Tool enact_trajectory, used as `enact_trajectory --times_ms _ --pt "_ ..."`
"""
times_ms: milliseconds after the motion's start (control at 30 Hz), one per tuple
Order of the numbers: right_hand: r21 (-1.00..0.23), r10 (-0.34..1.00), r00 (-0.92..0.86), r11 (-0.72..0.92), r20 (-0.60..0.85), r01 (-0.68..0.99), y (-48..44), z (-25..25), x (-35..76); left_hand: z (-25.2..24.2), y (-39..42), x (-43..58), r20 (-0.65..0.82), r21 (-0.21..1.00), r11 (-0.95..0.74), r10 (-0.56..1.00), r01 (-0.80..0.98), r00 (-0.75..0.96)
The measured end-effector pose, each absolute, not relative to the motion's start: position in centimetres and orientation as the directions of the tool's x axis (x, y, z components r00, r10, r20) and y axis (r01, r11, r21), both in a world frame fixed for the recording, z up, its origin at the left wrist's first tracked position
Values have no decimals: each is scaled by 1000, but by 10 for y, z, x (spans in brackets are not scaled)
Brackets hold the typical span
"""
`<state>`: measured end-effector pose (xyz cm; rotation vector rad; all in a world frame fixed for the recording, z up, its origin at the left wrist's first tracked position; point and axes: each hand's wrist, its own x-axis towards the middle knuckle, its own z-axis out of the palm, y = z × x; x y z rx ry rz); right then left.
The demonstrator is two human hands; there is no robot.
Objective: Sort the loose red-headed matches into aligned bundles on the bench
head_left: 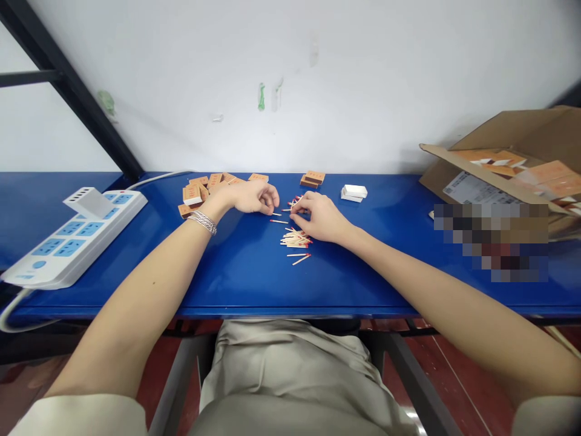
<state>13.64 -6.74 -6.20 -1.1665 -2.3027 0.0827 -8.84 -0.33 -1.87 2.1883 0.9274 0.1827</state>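
Observation:
Loose matches with red heads lie on the blue table in a pile (296,238), with two single ones nearer the front edge. My left hand (255,197), a silver bracelet at its wrist, has its fingers curled together at the end of a match (276,214). Another match (278,221) lies just in front of it. My right hand (319,216) is bent over a second cluster of matches (296,202), thumb and fingers pinched close together at its edge; what they hold is too small to make out.
Orange matchboxes (192,194) are heaped behind my left wrist. Two more matchboxes (313,177) and white trays (354,192) sit near the wall. A power strip (77,239) is left; an open cardboard box (488,181) of matchboxes is right.

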Motion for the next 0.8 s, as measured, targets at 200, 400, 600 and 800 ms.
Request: enact_trajectory --times_ms 200,400,600,800 --pt "-321 785 -421 585 455 745 -67 -59 140 -22 -11 -65 180 724 -566 707 395 684" --pt "-358 758 -480 639 441 681 -68 -63 134 -27 -9 -58 354 704 -637 698 313 623" --pt "-399 752 -506 656 422 641 -67 -67 130 -30 2 -71 295 683 -589 763 432 575" --pt "-400 773 -414 613 480 681 -63 -57 140 -33 3 -73 259 679 -558 789 476 557"
